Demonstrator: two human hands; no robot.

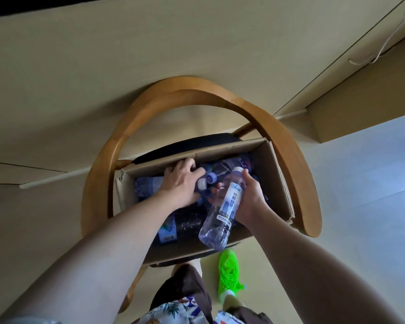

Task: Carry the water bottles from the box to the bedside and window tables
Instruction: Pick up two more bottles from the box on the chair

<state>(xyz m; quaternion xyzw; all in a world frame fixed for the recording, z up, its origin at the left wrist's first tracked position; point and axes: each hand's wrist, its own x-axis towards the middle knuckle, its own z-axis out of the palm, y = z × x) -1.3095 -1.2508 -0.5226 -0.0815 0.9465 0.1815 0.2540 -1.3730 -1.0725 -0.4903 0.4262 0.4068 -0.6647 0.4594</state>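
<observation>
An open cardboard box [276, 174] rests on the seat of a wooden chair and holds several clear water bottles with white and purple caps. My right hand [250, 199] grips one clear water bottle [222, 206] by its upper half, tilted, its base hanging over the box's near side. My left hand [181, 183] is down inside the box at its far left, fingers curled around the neck of another bottle with a white cap [202, 183]. Other bottles [229, 166] lie beneath both hands, partly hidden.
The chair's curved wooden backrest [197, 97] arcs around the box against a beige wall. A white cable [384, 45] hangs at the upper right. Pale floor spreads to the right. My bright green shoe [229, 272] stands just below the box.
</observation>
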